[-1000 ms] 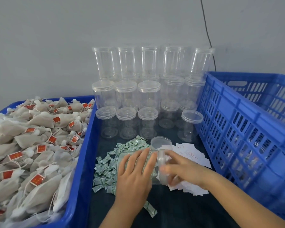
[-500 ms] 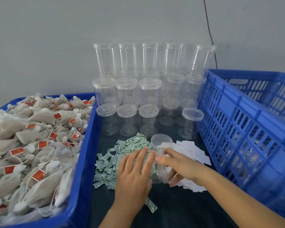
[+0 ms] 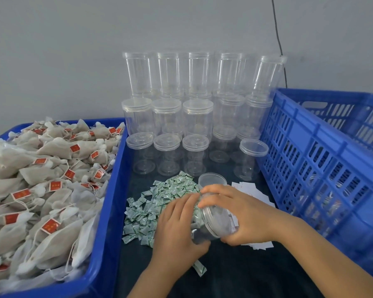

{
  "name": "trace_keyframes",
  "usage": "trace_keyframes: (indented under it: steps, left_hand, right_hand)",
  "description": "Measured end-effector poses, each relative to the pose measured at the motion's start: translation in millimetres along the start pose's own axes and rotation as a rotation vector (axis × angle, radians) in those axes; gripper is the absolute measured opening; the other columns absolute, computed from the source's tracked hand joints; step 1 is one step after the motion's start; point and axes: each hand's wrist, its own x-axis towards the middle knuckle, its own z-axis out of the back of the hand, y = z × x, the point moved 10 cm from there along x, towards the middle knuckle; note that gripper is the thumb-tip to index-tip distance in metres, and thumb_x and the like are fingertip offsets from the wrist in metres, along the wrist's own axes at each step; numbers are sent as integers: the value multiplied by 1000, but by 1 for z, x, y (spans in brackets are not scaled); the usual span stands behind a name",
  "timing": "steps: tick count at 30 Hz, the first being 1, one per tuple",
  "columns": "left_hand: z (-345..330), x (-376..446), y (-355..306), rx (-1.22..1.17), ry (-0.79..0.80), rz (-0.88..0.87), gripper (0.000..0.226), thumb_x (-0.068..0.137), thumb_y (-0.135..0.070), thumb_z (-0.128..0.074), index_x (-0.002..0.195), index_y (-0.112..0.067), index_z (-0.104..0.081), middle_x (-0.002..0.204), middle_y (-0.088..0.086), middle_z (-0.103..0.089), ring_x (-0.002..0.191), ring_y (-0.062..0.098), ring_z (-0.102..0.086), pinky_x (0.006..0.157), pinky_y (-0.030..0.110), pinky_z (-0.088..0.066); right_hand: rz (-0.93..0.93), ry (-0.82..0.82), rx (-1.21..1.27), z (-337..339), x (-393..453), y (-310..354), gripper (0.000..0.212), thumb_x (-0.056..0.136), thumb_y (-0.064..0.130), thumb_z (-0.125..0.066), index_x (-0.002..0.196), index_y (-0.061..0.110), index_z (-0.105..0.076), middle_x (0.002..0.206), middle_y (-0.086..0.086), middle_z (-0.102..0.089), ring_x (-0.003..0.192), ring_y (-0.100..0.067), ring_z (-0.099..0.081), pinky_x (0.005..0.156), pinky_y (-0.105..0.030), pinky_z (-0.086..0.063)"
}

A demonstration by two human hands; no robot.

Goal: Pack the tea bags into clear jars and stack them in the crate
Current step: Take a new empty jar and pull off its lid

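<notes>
My left hand curled over the jar, which lay tilted on its side just above the surface, and my right hand gripped its lid. The clear plastic looked slick; a hard twist could have slipped it free into the sachets or knocked the loose lid behind. The tea bags lay untouched, left.

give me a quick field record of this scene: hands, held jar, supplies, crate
left hand: left hand grips the body of the clear plastic jar, which lies on its side
right hand: right hand has its fingers curled round the jar's lid end
tea bags: beige mesh tea bags with red tags heaped in blue plastic tub
sachets: small green-and-white sachets piled on dark cloth
empty jars: stacked clear lidded jars against wall
crate: blue slatted plastic crate at right
</notes>
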Motion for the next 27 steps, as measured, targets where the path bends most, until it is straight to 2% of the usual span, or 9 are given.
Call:
trace_keyframes:
  steps: [3,5,8,11,14,16,18,21,27]
  left_hand:
    - [-6,-1,5,-84,111,41,89,61,-43,-74,129,-56,-18,130,-46,-22,126,-16,-20,105,9,-15]
    - [-5,-3,13,-171,141,86,93,58,-44,-77,121,-66,-13,122,-58,-12,121,-25,-12,97,2,-17]
    - [0,-4,24,-262,111,145,99,54,-41,-84,123,-66,-16,118,-57,-15,121,-20,-21,100,11,-26]
    - [1,-6,28,-310,67,175,101,54,-39,-87,121,-69,-17,114,-58,-17,121,-14,-27,102,19,-30]
    - [-1,-7,27,-336,34,180,103,54,-38,-87,121,-72,-16,115,-57,-17,123,-15,-26,103,21,-31]
    - [-1,-10,29,-351,21,196,105,54,-39,-87,122,-72,-14,116,-58,-15,126,-15,-23,105,23,-31]
    - [-2,-12,34,-380,19,220,106,53,-40,-87,123,-72,-14,115,-57,-17,128,-8,-28,107,27,-33]
    - [-3,-14,44,-450,22,297,107,47,-43,-85,129,-66,-20,118,-49,-24,128,3,-38,105,36,-43]
    - [1,-19,55,-464,-9,363,110,40,-54,-80,135,-56,-24,120,-44,-27,123,-8,-36,102,38,-47]
  right_hand:
    - [-8,47,94,2,-3,-2,88,71,17,-79,126,66,-32,139,47,-15,134,15,-23,103,-2,-24]
    - [-1,16,194,13,-7,-5,83,69,21,-82,126,62,-37,142,40,-23,136,12,-28,103,-2,-27]
    - [-58,-220,397,42,-9,-23,78,62,36,-86,121,59,-40,140,24,-35,131,7,-42,99,-6,-36]
    - [-200,-561,707,58,-7,-64,80,56,35,-96,113,39,-41,126,7,-49,118,-2,-57,93,-17,-49]
    - [-426,-742,660,49,2,-106,66,60,46,-86,107,28,-44,119,10,-53,111,-7,-56,90,-26,-50]
    - [-569,-733,537,35,12,-128,60,67,51,-84,106,26,-47,115,13,-54,111,-13,-53,83,-27,-45]
    - [-641,-687,464,19,25,-144,59,68,52,-85,103,24,-47,116,7,-53,108,-15,-52,75,-24,-40]
    - [-696,-587,353,-1,39,-158,60,64,55,-85,97,23,-45,120,0,-51,105,-17,-50,81,-31,-40]
    - [-840,-415,159,-18,42,-170,67,60,76,-74,96,27,-44,105,2,-49,106,-24,-48,84,-35,-39]
